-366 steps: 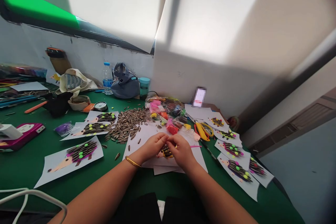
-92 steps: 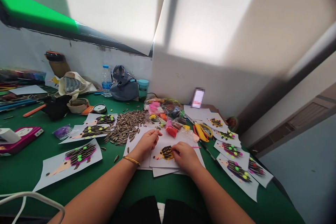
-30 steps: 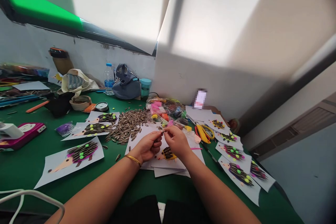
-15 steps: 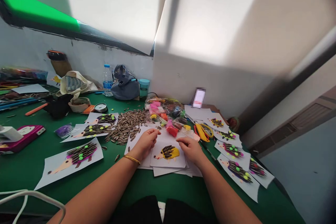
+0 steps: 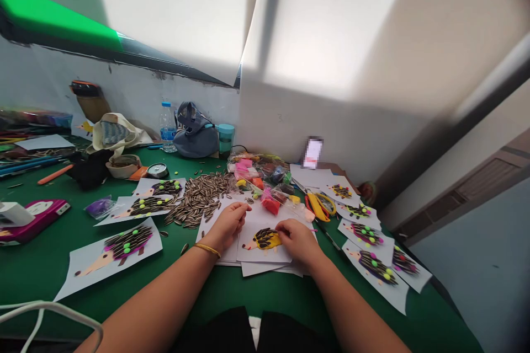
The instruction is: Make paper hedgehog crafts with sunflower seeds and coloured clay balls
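Yellow clay hedgehog body (image 5: 274,241), its front part covered with dark striped seeds, is seen flat on a white paper sheet (image 5: 248,255) between the hands; yellow is left bare toward the rear. Half a second ago the right hand (image 5: 301,242) was held off to the side; its fingertips have now been brought to the body's upper rear edge. Attention is thus judged to be returned to the part not yet seeded. Thumb and fingers drawn close together; whether a seed is pinched cannot be told. Left hand (image 5: 227,227) little shifted, held over the paper's left side, fingers curled, thumb near forefinger; any content hidden.

Farther out: loose heap of striped sunflower seeds (image 5: 202,196) beyond the left hand; bagged bright-coloured clay (image 5: 271,205) behind the sheet; yellow-handled scissors (image 5: 318,208) to the right. Seed-covered hedgehog pictures (image 5: 89,262) are laid out on both sides.
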`<state>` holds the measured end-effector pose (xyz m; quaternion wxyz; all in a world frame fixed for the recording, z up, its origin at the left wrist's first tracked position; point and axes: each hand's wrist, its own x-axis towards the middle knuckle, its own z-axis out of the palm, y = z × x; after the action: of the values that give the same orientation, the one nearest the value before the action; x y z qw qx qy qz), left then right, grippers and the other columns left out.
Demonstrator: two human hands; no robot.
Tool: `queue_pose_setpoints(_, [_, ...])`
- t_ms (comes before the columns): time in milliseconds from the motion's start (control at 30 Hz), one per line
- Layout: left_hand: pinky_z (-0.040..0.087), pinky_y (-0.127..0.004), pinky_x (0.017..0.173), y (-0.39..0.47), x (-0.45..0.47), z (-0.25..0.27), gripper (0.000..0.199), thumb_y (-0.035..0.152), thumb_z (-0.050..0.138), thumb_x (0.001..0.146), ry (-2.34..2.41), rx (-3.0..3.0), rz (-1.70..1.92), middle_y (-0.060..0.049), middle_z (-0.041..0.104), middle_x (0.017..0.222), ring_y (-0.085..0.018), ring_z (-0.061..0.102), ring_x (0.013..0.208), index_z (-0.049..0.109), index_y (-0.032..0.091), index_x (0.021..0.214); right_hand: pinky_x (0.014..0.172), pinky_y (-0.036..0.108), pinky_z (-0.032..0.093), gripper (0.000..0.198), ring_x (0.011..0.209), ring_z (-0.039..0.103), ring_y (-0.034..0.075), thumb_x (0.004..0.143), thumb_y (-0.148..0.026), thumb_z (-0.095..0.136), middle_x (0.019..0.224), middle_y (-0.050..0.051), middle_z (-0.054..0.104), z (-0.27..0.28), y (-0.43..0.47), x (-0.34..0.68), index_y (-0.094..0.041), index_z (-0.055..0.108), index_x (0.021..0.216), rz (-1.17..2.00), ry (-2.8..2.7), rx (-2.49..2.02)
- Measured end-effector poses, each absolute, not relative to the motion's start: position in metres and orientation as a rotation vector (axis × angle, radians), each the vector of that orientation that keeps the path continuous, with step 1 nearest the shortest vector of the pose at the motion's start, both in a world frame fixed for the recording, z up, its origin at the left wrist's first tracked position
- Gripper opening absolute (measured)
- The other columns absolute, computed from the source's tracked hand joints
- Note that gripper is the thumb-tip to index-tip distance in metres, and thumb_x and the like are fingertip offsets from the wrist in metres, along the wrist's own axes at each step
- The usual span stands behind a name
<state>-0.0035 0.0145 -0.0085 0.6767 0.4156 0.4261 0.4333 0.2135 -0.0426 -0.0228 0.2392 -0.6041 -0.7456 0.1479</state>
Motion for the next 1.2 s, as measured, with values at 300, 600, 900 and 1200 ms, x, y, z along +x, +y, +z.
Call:
queue_pose_setpoints(300, [0.012, -0.018, 0.037, 0.015, -0.003, -0.010, 0.026, 0.039, 0.067, 0.073, 0.955, 0.916, 0.974, 0.010, 0.036, 0.049, -0.003, 0.024, 0.037, 0.056, 0.018, 0.083, 0.077, 0.025, 0.042, 0.019, 0.089, 0.059, 0.016, 0.086, -0.016, 0.052, 0.092, 0.003, 0.067, -0.017, -0.044, 0.206, -0.021, 0.070, 0.091, 0.336, -2.137, -1.673])
queue_pose_setpoints(600, [0.012, -0.018, 0.037, 0.016, -0.004, -0.010, 0.024, 0.037, 0.066, 0.074, 0.944, 0.924, 0.978, 0.009, 0.037, 0.051, -0.003, 0.024, 0.037, 0.056, 0.017, 0.083, 0.079, 0.025, 0.042, 0.022, 0.090, 0.060, 0.017, 0.088, -0.014, 0.052, 0.092, 0.005, 0.067, -0.017, -0.041, 0.202, -0.022, 0.072, 0.091, 0.241, -2.221, -1.717])
queue_pose_setpoints(900, [0.015, -0.015, 0.037, 0.015, -0.005, -0.007, 0.033, 0.047, 0.060, 0.084, 0.863, 0.767, 0.985, 0.006, 0.045, 0.061, -0.001, 0.027, 0.038, 0.059, 0.015, 0.085, 0.079, 0.028, 0.045, 0.019, 0.089, 0.061, 0.018, 0.088, -0.018, 0.054, 0.091, 0.005, 0.066, -0.021, -0.044, 0.207, -0.022, 0.072, 0.090, 0.252, -2.148, -1.596])
queue_pose_setpoints(1200, [0.015, -0.016, 0.037, 0.007, -0.002, 0.000, 0.053, 0.062, 0.045, 0.089, 0.739, 0.706, 0.907, -0.004, 0.062, 0.072, 0.000, 0.025, 0.036, 0.062, 0.012, 0.094, 0.076, 0.030, 0.045, 0.018, 0.086, 0.058, 0.019, 0.092, -0.020, 0.051, 0.088, 0.006, 0.063, 0.003, -0.048, 0.187, -0.021, 0.069, 0.095, 0.119, -1.996, -1.265])
